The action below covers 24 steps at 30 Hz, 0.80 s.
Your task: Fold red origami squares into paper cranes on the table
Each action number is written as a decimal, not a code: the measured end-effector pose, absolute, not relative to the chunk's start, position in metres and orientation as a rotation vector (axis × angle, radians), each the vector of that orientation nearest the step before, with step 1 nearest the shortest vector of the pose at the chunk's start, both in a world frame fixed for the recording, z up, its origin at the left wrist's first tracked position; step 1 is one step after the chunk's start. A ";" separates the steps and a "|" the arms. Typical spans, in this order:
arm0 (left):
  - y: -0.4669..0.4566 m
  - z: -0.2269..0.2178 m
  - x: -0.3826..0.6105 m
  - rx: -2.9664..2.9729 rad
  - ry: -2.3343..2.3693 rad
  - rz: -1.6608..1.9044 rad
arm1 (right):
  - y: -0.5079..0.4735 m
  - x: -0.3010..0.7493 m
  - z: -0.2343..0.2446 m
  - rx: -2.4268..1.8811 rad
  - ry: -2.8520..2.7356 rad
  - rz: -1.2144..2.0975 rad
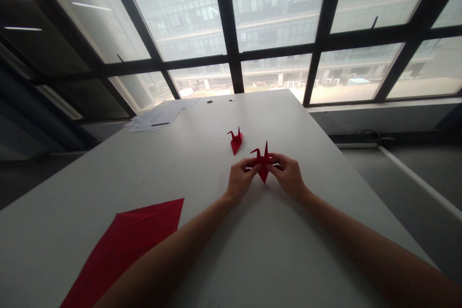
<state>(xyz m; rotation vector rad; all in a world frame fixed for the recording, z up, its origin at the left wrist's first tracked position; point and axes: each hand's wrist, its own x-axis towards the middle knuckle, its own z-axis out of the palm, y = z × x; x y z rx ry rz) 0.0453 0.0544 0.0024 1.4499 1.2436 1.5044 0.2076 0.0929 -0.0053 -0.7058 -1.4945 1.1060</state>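
Observation:
A red origami paper crane (pixel 263 168) is pinched between both hands just above the white table (pixel 202 168), its thin neck and tail pointing up. My left hand (pixel 240 177) grips its left side with thumb and fingers, and my right hand (pixel 288 172) does the same on the right. Parts of the crane's wings are hidden behind the fingertips. Slightly farther away and to the left, a second red paper crane (pixel 236 143) rests on the table.
A large red sheet of paper (pixel 133 236) with crease marks lies at the near left, partly behind my left forearm. White papers (pixel 159 114) are spread at the far left of the table. Tall dark-framed windows (pixel 274 5) rise beyond the far edge.

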 end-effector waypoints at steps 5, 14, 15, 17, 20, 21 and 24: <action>0.054 0.001 0.045 1.474 1.301 1.561 | 0.096 0.209 -0.008 -0.737 -1.534 0.987; 0.054 0.002 0.046 1.383 1.121 1.510 | 0.095 0.210 -0.004 -0.763 -1.600 0.998; 0.054 0.002 0.046 1.381 1.125 1.511 | 0.095 0.210 -0.003 -0.756 -1.595 1.019; 0.053 0.002 0.046 1.379 1.136 1.512 | 0.094 0.210 -0.003 -0.738 -1.582 1.060; 0.053 0.003 0.046 1.388 1.137 1.503 | 0.092 0.211 -0.002 -0.702 -1.568 1.097; 0.053 0.003 0.046 1.397 1.135 1.498 | 0.092 0.211 -0.001 -0.697 -1.566 1.102; 0.052 0.003 0.046 1.418 1.131 1.495 | 0.092 0.211 -0.001 -0.692 -1.573 1.109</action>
